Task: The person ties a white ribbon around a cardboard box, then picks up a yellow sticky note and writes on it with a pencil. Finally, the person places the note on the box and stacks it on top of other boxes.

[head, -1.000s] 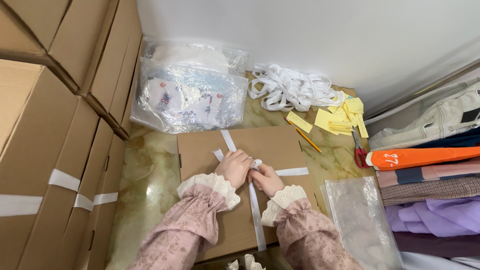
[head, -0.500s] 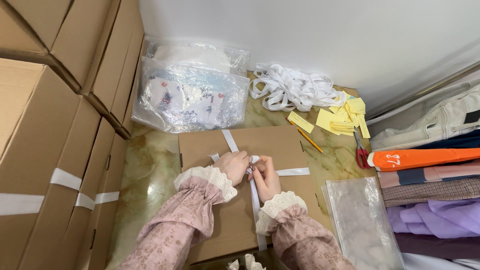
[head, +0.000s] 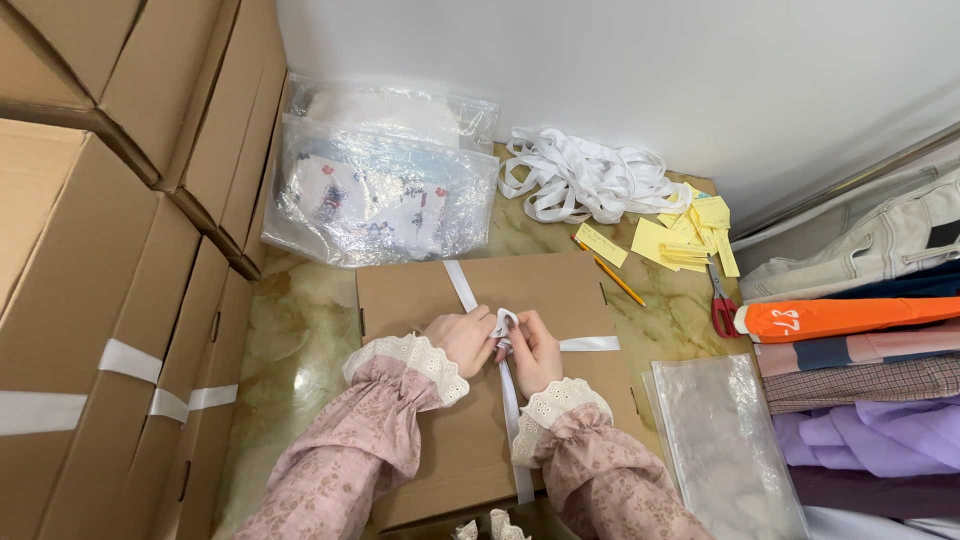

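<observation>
A flat brown cardboard box (head: 420, 295) lies on the marble floor in front of me, with white ribbon (head: 461, 284) crossed over its top. My left hand (head: 462, 340) and my right hand (head: 534, 350) meet at the middle of the box, both pinching the white ribbon where the strands cross. A small loop of ribbon shows between my fingers. One strand runs to the far edge, one toward me, one to the right.
Stacked cardboard boxes (head: 90, 250) line the left. Clear plastic bags of printed items (head: 380, 195) sit at the back, beside a pile of white ribbon (head: 590, 180). Yellow paper slips (head: 680, 235), a pencil (head: 612, 275), red scissors (head: 722, 305), folded clothes (head: 860, 340) and an empty clear bag (head: 725, 450) lie right.
My hands have stayed at the ribbon crossing, working the strands; my right hand has shifted slightly and a small loop has formed between the fingers.
</observation>
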